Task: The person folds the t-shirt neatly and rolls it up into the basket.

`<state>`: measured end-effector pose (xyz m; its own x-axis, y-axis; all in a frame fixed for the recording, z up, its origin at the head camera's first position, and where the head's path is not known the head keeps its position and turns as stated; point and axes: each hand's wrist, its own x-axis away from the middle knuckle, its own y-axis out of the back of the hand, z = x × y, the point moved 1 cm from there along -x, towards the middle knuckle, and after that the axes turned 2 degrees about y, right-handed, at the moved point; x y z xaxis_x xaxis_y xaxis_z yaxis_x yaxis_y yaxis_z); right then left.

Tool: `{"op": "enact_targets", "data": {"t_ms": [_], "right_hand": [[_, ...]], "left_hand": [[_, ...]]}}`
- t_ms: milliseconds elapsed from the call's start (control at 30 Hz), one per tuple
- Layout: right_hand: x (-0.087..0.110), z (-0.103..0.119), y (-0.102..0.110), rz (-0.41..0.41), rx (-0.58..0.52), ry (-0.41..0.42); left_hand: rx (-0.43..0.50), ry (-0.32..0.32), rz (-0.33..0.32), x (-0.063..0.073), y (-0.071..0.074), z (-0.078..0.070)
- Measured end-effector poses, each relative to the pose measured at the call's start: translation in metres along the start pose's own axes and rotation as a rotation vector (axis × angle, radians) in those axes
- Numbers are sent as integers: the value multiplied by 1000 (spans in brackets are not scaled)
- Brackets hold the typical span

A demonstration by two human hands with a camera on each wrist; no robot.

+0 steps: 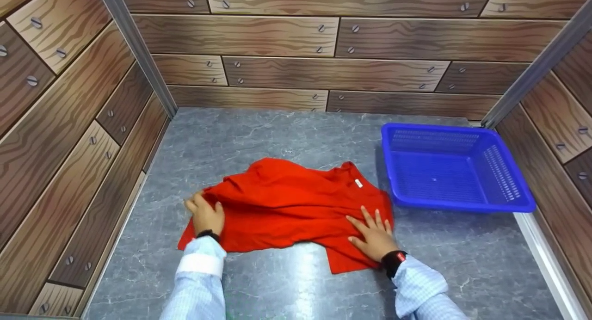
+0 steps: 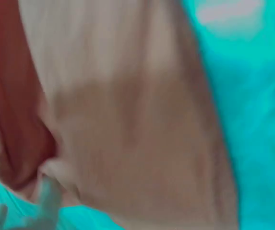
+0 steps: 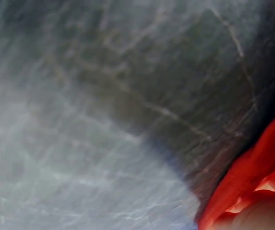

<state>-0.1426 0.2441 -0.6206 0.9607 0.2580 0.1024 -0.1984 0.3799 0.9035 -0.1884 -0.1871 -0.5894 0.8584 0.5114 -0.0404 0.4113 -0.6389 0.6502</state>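
A red T-shirt lies rumpled on the grey marbled surface, its neckline with a white label toward the right. At the shirt's left edge, my left hand pinches the cloth between thumb and fingers. The left wrist view has odd colours: the shirt looks brownish, with blurred fingertips at a fold in its edge. My right hand rests on the shirt's right part with fingers spread. In the right wrist view, only a strip of red cloth shows at the lower right corner.
A blue plastic basket with slotted sides stands right of the shirt, close to its edge. Wood-patterned panels wall in the back and both sides, with metal posts at the back corners.
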Motion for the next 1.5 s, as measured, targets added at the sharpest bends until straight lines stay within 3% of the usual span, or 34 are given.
{"op": "enact_targets", "data": {"t_ms": [133, 267, 367, 500, 800, 1000, 1500], "right_hand": [[1, 6, 4, -54, 9, 6], [2, 18, 4, -229, 22, 126], [5, 32, 4, -339, 43, 250], [10, 46, -1, -297, 107, 285], [9, 30, -25, -85, 148, 67], [0, 25, -25, -22, 117, 51], [-34, 33, -16, -4, 110, 9]], "left_hand": [[-143, -121, 67, 30, -6, -3], [-307, -236, 191, 57, -17, -3], [-390, -274, 259, 70, -27, -5], [-484, -266, 324, 77, -40, -11], [-519, -221, 419, 71, -61, -1], [-514, -254, 448, 61, -63, 8], [-560, -199, 511, 23, -71, -9]]}}
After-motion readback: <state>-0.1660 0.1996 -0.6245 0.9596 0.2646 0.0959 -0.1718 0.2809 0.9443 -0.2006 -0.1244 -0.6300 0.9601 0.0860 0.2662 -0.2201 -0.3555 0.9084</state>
